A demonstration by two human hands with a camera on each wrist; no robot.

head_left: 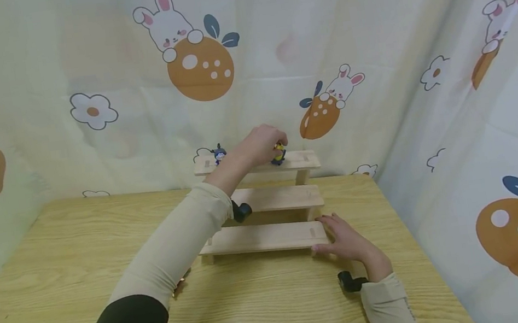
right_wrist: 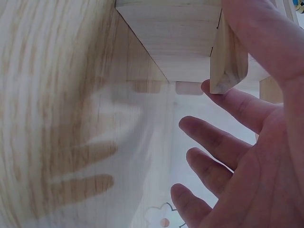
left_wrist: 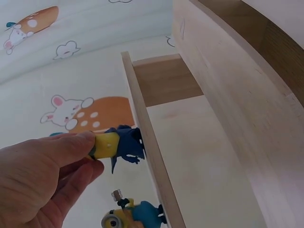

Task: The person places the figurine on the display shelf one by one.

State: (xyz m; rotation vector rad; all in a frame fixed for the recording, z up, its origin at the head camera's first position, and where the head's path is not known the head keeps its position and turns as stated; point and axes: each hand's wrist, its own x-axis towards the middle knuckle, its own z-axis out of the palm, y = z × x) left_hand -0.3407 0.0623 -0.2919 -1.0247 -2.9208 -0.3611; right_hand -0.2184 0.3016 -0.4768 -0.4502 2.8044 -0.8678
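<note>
My left hand [head_left: 263,143] pinches a yellow-and-blue minion figure [left_wrist: 107,145] by its upper part, between thumb and fingers. Its feet are right at the top board [head_left: 295,161] of a three-step wooden shelf [head_left: 262,238], toward the right end. A second minion figure [head_left: 219,154] stands on that board's left part; the left wrist view shows its goggle and blue clothes. Lower down, my right hand [head_left: 349,240] holds the right end of the bottom board [right_wrist: 230,61] between thumb and index finger. The other fingers [right_wrist: 213,137] of that hand spread out straight beside it.
The shelf stands on a wood-grain table [head_left: 259,305], close to a printed curtain [head_left: 132,146] behind. Another curtain side [head_left: 467,154] hangs at the right. A small brownish thing [head_left: 180,284] lies on the table beside my left sleeve, partly hidden.
</note>
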